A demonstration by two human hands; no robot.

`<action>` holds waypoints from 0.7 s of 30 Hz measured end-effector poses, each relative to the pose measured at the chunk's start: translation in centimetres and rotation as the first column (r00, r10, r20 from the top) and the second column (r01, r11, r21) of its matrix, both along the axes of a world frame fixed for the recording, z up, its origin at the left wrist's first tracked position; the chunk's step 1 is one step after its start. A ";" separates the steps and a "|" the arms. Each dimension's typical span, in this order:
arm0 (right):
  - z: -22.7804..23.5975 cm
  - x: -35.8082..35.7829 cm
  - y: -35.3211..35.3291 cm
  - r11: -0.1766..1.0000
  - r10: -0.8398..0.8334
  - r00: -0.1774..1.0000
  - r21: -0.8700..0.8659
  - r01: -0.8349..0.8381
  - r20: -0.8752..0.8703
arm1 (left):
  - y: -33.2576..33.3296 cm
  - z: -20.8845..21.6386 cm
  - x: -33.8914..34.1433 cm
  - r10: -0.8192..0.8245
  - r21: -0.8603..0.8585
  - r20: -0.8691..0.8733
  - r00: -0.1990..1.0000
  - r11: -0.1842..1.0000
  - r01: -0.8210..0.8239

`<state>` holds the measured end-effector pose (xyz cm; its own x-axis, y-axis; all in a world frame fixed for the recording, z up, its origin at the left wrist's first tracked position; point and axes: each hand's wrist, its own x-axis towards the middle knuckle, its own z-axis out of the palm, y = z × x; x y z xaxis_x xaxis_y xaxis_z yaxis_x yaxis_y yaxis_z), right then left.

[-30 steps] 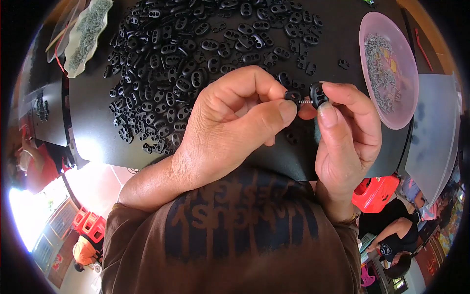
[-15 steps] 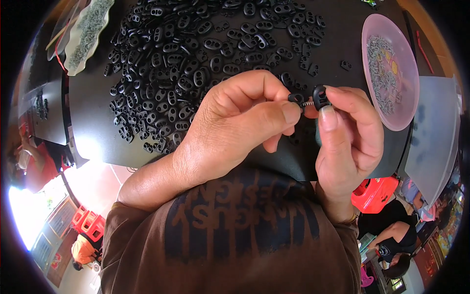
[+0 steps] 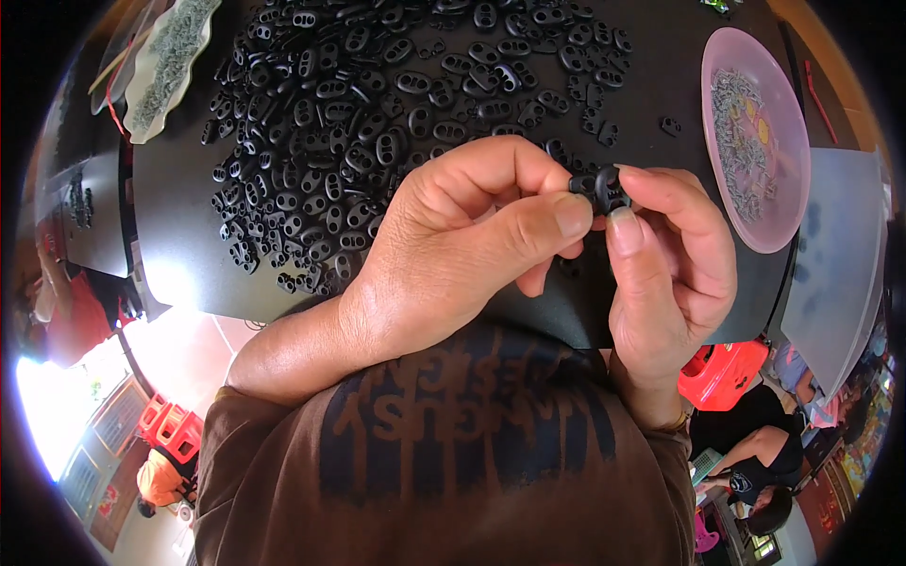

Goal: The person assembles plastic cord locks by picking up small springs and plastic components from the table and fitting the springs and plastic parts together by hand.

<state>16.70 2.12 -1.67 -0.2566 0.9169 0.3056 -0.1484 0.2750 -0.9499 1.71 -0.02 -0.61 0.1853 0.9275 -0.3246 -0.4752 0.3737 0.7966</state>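
Note:
My left hand (image 3: 481, 222) pinches a small black plastic cord lock plunger (image 3: 582, 185) between thumb and forefinger. Opposite it, my right hand (image 3: 672, 250) grips an oval black cord lock body (image 3: 612, 189) with thumb and forefinger. Plunger and body meet between the fingertips, with the spring hidden from sight. Both hands hover above the near edge of the dark table. Beyond them spreads a large heap of black cord lock pieces (image 3: 330, 141), many of them oval with two holes.
A pink bowl (image 3: 797, 203) of small metal springs stands at the right. At the far left is a pale wavy-edged tray (image 3: 142, 132) of similar grey bits. A red stool (image 3: 731, 375) is beside the table; other people (image 3: 769, 453) sit in the background.
The two black parts have come together: the plunger moved right into the body, and the spring visible between them is now hidden. My hands are closer to each other.

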 end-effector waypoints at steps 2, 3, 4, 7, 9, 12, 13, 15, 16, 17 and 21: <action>0.0 -0.1 -0.1 0.999 -0.029 0.999 0.020 0.029 0.022 | -0.1 0.0 -0.2 0.017 0.017 0.025 1.000 1.000 -0.017; 0.1 -0.2 -0.1 0.999 -0.028 0.999 0.022 0.027 0.025 | -0.2 0.0 -0.4 0.002 0.017 0.007 1.000 1.000 -0.002; 0.2 -0.1 0.0 0.999 -0.014 0.998 0.047 0.011 0.056 | -0.1 0.0 -0.4 -0.014 0.014 -0.016 1.000 1.000 0.015; 0.1 -0.1 0.2 0.997 -0.003 0.995 0.073 -0.004 0.100 | -0.1 -0.1 -0.4 -0.022 0.016 -0.039 0.999 1.000 0.023; 0.2 -0.1 0.2 0.997 -0.007 0.994 0.075 -0.001 0.111 | 0.0 0.1 -0.3 -0.025 0.015 -0.025 0.999 1.000 0.025; 0.6 -0.2 -0.1 1.000 0.019 0.999 0.002 -0.019 0.050 | -0.2 -0.2 -0.3 -0.017 0.017 0.017 1.000 1.000 0.017; 0.8 -0.3 -0.4 0.998 -0.002 0.999 -0.058 0.005 0.053 | -0.2 -0.4 -0.3 -0.007 0.018 0.043 0.999 1.000 0.006; 1.0 -0.4 -0.5 0.993 -0.025 0.998 -0.117 0.031 0.058 | -0.2 -0.4 -0.3 -0.014 0.023 0.040 0.999 1.000 0.014; 1.0 -0.4 -0.5 0.992 -0.030 0.998 -0.118 0.036 0.056 | -0.2 -0.3 -0.3 -0.019 0.027 0.034 0.999 0.999 0.018; 1.1 -0.4 -0.5 0.992 -0.035 0.998 -0.119 0.042 0.054 | -0.2 -0.2 -0.3 -0.019 0.027 0.033 0.999 0.999 0.018; 0.5 0.0 0.1 1.000 0.013 0.999 -0.019 -0.012 0.031 | -0.2 -0.1 -0.2 -0.012 0.090 -0.069 0.998 0.996 0.018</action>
